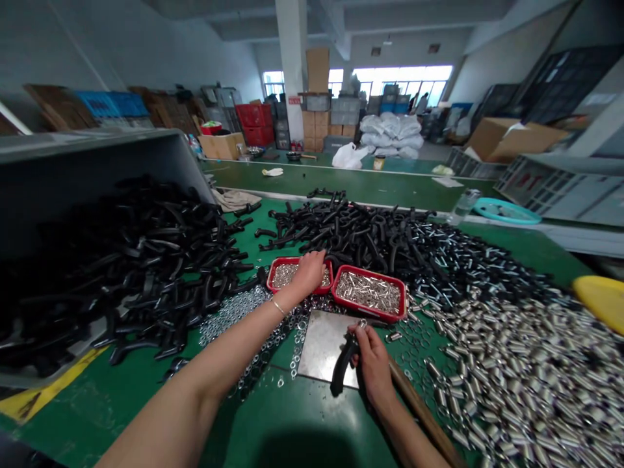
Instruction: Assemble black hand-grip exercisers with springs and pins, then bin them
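Note:
My left hand (310,272) is over the left red tray (271,278) of tiny metal parts; its fingers point down and their tips are hidden, so what they hold cannot be made out. In my right hand (371,356) is a black curved handle (342,370), its lower end hanging over a flat metal plate (316,344). A small shiny metal piece (363,323) shows at the fingertips. The right red tray (404,300) holds small metal pins. Under my right forearm lies a wooden shaft (414,403).
A grey bin (190,162) of black handles lies on its side at left. Behind the trays is a heap of black handles (361,234). Metal cylinders (526,364) pile up at right, metal rings (234,312) left of the plate. A yellow object (599,300) sits far right.

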Available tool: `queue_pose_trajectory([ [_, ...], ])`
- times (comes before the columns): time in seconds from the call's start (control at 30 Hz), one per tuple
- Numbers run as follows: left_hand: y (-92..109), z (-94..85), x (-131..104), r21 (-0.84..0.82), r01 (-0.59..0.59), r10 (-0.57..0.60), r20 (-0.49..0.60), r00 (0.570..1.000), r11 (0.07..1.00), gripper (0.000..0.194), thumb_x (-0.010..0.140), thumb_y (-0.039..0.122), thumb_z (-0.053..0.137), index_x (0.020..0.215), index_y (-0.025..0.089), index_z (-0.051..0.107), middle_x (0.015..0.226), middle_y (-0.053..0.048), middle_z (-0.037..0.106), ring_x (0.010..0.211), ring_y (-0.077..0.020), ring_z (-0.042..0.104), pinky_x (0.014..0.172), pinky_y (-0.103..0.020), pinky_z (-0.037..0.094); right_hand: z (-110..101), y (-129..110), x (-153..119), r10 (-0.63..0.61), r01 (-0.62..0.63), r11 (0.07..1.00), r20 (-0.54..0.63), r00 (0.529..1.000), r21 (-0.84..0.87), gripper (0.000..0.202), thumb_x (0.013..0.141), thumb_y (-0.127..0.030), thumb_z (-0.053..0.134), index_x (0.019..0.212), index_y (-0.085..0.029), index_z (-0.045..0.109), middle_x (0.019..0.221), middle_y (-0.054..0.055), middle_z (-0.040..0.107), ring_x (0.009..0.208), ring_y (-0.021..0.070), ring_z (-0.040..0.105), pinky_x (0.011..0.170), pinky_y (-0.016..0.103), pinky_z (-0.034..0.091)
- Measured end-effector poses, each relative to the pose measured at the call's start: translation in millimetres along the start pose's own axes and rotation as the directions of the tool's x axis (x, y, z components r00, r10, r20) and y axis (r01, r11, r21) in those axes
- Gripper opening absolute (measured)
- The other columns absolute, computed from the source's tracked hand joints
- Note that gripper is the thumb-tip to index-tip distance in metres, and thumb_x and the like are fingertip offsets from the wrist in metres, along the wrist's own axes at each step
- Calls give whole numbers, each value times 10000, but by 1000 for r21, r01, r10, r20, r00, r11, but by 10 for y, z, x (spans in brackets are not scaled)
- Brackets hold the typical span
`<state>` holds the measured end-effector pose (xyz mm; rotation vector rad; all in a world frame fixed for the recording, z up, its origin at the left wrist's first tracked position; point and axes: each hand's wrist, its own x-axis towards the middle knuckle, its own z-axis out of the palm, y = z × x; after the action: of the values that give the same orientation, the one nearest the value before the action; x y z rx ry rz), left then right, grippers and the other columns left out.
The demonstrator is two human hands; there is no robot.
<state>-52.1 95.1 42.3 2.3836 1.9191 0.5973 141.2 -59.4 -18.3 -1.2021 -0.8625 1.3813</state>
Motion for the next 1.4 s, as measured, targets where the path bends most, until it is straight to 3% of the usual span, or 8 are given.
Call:
queue_pose_trajectory([
  [0.3,0,214,389,51,-130,124,114,986,990,428,920,40,401,1288,140,595,1073,-156,618,971,-242,634,932,-401,468,-82,113,175,33,-34,999,39,999,28,413,843,-604,652,889,-195,627,741,-15,607,435,73,449,367,198,333],
  [0.53,134,-269,607,-144,-206,185,-144,972,968,325,939,164,536,1246,168,642,1106,-82,602,1024,-189,604,956,-311,476,-67,149,189,22,-22,1000,52,998,-6,413,855,-602,637,858,-192,584,723,-27,589,423,68,463,360,194,359],
  [0.7,276,-821,87,-162,-204,167,-215,962,966,285,943,271,550,1178,161,670,1038,-75,645,995,-202,615,954,-362,492,-133,-76,89,-78,85,990,66,995,-109,358,927,-560,541,967,-210,604,953,45,657,489,98,524,417,242,451],
  [0.9,362,-1084,-866,-430,26,45,154,987,902,175,839,311,620,920,223,748,856,-34,729,753,-175,646,714,-308,527,-179,-718,-18,-306,505,768,467,830,-394,178,873,-422,677,863,-247,708,1224,81,652,1131,281,582,1012,419,440],
  [1.07,396,-1036,-1147,-666,182,14,278,960,723,199,801,328,674,955,218,738,905,-35,730,775,-174,644,694,-295,504,1,-666,-169,80,55,980,638,766,-189,315,849,-547,668,868,-233,657,764,-13,665,490,93,471,489,228,409],
  [1.2,453,-793,-1206,-924,300,135,337,932,239,331,877,474,623,1000,175,693,1037,-97,719,940,-212,670,816,-332,533,97,-530,-292,214,-364,927,673,708,89,462,817,-680,631,813,-222,574,687,-30,628,355,14,188,337,170,177],
  [1.3,536,-604,-1201,-954,297,-47,296,954,29,386,893,538,593,995,166,611,935,-88,726,824,-188,694,755,-311,550,119,-515,-254,179,-338,925,584,792,175,456,787,-655,691,825,-206,618,727,-1,628,442,58,388,392,187,346],
  [1.4,585,-485,-1181,-948,288,-252,248,935,137,396,915,579,538,982,189,512,751,-24,713,562,-128,635,539,-228,489,70,-527,-138,104,-205,953,390,915,225,482,793,-661,679,785,-181,642,748,20,615,595,116,517,512,227,448],
])
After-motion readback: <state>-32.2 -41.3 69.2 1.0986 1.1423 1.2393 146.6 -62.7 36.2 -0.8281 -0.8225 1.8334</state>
